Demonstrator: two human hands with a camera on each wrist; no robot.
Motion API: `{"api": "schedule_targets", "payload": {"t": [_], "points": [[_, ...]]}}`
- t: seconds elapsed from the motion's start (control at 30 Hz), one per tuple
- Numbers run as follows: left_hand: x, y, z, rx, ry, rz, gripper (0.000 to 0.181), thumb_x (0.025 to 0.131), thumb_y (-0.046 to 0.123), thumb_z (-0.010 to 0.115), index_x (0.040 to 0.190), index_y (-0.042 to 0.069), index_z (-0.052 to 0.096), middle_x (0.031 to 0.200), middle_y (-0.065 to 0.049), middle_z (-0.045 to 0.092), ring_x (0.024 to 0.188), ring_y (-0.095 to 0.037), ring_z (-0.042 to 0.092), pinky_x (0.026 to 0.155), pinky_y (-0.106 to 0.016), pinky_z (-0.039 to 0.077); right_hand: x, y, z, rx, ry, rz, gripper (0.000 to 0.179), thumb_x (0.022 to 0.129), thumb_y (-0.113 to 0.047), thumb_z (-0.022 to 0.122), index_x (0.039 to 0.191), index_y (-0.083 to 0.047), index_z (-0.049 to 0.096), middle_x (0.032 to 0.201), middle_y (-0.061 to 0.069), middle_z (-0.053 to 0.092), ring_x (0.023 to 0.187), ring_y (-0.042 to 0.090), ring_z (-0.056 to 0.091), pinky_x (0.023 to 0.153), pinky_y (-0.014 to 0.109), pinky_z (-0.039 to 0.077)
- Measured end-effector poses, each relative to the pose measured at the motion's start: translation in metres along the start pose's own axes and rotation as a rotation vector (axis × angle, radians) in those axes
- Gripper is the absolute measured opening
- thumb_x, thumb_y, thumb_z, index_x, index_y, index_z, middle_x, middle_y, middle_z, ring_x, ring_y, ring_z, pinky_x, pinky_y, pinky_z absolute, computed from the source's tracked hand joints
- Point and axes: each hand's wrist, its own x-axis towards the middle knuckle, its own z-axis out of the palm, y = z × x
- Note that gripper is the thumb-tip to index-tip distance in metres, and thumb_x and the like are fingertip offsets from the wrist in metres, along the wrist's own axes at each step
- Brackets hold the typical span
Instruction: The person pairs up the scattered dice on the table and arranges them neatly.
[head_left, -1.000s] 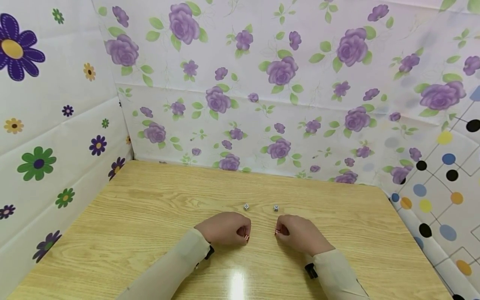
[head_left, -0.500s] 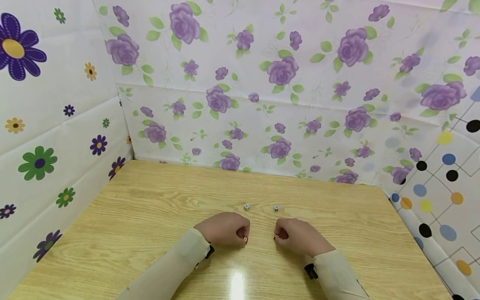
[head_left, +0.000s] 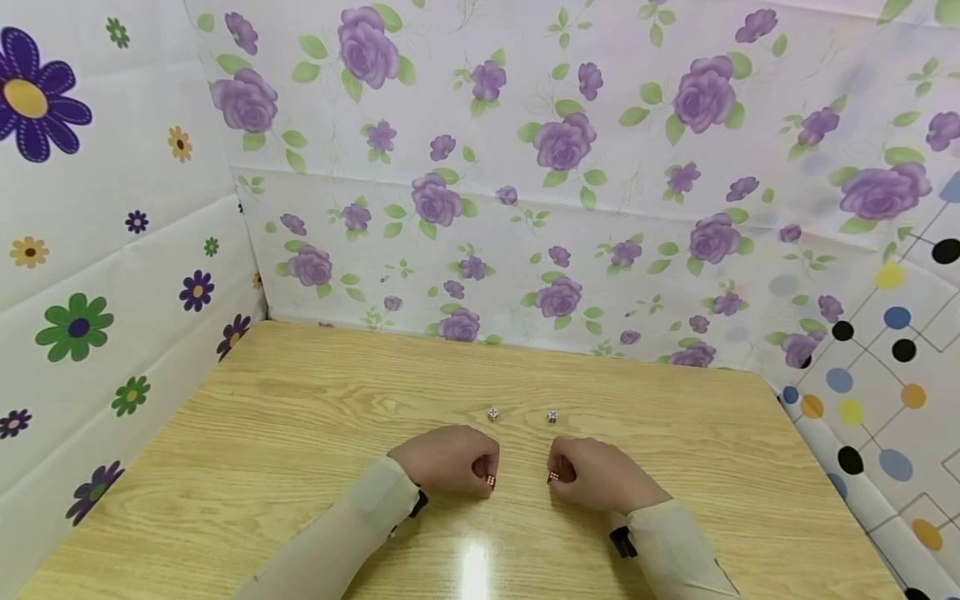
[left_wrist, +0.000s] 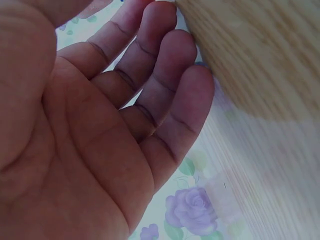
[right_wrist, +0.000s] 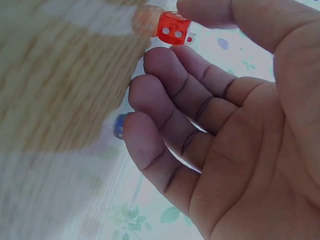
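My left hand [head_left: 450, 460] pinches a small red die [head_left: 491, 481] with white pips between thumb and index finger, low over the wooden table [head_left: 315, 400]. In the left wrist view the other fingers [left_wrist: 180, 112] curve loosely and that die is out of sight. Across a small gap, my right hand [head_left: 600, 473] pinches a second red die [head_left: 553, 477]. Its see-through red body [right_wrist: 173, 28] shows in the right wrist view at the thumb tip, right against its reflection on the tabletop. Two white dice lie beyond the hands, one on the left [head_left: 492, 413], one on the right [head_left: 552, 416].
A flowered cloth [head_left: 480, 250] hangs behind the table, with another patterned cloth [head_left: 120, 333] on the left and a dotted one [head_left: 862, 400] on the right. A small bluish object [right_wrist: 119, 126] is half hidden behind the right fingers.
Both hands have shifted slightly toward the person with their red dice, the right one a little more. The white dice have stayed put.
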Motion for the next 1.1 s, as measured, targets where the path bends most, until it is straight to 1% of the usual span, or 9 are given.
{"api": "schedule_targets", "payload": {"t": [0.13, 0.3, 0.67, 0.87, 1.1], "points": [[0.0003, 0.0, -0.001, -0.004, -0.003, 0.0, 0.011, 0.082, 0.024, 0.073, 0.081, 0.025, 0.062, 0.072, 0.013, 0.056, 0.061, -0.002, 0.048, 0.059, -0.021, 0.042, -0.0003, -0.0008, -0.0011, 0.015, -0.013, -0.015, 0.011, 0.084, -0.025, 0.069, 0.091, -0.023, 0.06, 0.071, -0.012, 0.052, 0.061, 0.004, 0.045, 0.057, 0.026, 0.039], [-0.0015, 0.0012, -0.0015, -0.018, -0.007, -0.004, 0.011, 0.083, 0.023, 0.073, 0.08, 0.025, 0.062, 0.072, 0.013, 0.057, 0.062, -0.002, 0.048, 0.06, -0.021, 0.042, -0.0007, -0.0006, -0.0019, 0.021, -0.022, -0.042, 0.008, 0.086, -0.021, 0.068, 0.088, -0.024, 0.061, 0.068, -0.013, 0.05, 0.059, 0.003, 0.044, 0.056, 0.025, 0.038], [-0.0021, 0.0016, 0.0008, -0.014, -0.017, 0.003, 0.012, 0.082, 0.024, 0.073, 0.079, 0.027, 0.061, 0.071, 0.013, 0.056, 0.061, -0.002, 0.047, 0.06, -0.021, 0.042, -0.0003, -0.0001, -0.0007, 0.047, -0.052, -0.089, 0.007, 0.086, -0.022, 0.068, 0.085, -0.025, 0.062, 0.068, -0.014, 0.051, 0.059, 0.002, 0.045, 0.056, 0.024, 0.04], [-0.003, 0.003, 0.0005, -0.017, -0.016, 0.012, 0.012, 0.082, 0.023, 0.073, 0.079, 0.026, 0.062, 0.071, 0.014, 0.056, 0.061, -0.002, 0.047, 0.059, -0.021, 0.042, 0.0002, 0.0013, 0.0004, 0.083, -0.091, -0.126, 0.006, 0.087, -0.022, 0.068, 0.087, -0.026, 0.063, 0.069, -0.015, 0.052, 0.059, 0.001, 0.046, 0.056, 0.023, 0.04], [-0.0041, 0.0054, -0.0006, -0.021, -0.022, 0.016, 0.012, 0.082, 0.024, 0.073, 0.08, 0.026, 0.062, 0.072, 0.014, 0.057, 0.06, -0.002, 0.047, 0.059, -0.021, 0.042, 0.0001, 0.0017, 0.0007, 0.128, -0.142, -0.136, 0.006, 0.088, -0.022, 0.066, 0.089, -0.027, 0.062, 0.07, -0.014, 0.053, 0.059, 0.002, 0.046, 0.057, 0.023, 0.04]]}}
